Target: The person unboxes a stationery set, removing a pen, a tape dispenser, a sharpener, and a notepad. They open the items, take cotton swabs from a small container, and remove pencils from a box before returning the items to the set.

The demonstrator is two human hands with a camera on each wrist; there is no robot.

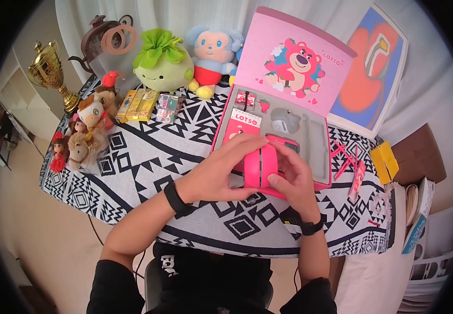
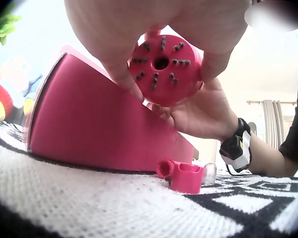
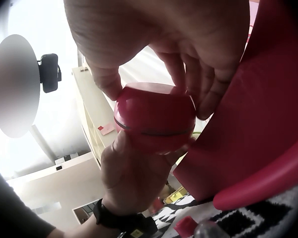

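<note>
Both hands hold a round hot-pink mini desk vacuum (image 1: 261,165), with a thin dark seam round its middle. In the head view my left hand (image 1: 213,170) grips it from the left, and my right hand (image 1: 298,180) grips its other side, thumb on the front. The left wrist view shows its underside (image 2: 176,87), with rows of dark bristle tufts about a central hole. Just behind is an open pink gift box (image 1: 325,184), its grey insert holding a LOTSO card box (image 1: 245,121) and other items. Beside the box wall lies a small pink plastic piece (image 2: 186,179) with a clear cap.
The box lid (image 1: 299,65) stands raised at the back. Plush toys (image 1: 163,68), small boxes (image 1: 138,104) and dolls (image 1: 82,141) line the back left, near a gold trophy (image 1: 48,73). Pink pens (image 1: 345,162) and a yellow box (image 1: 384,161) lie at the right.
</note>
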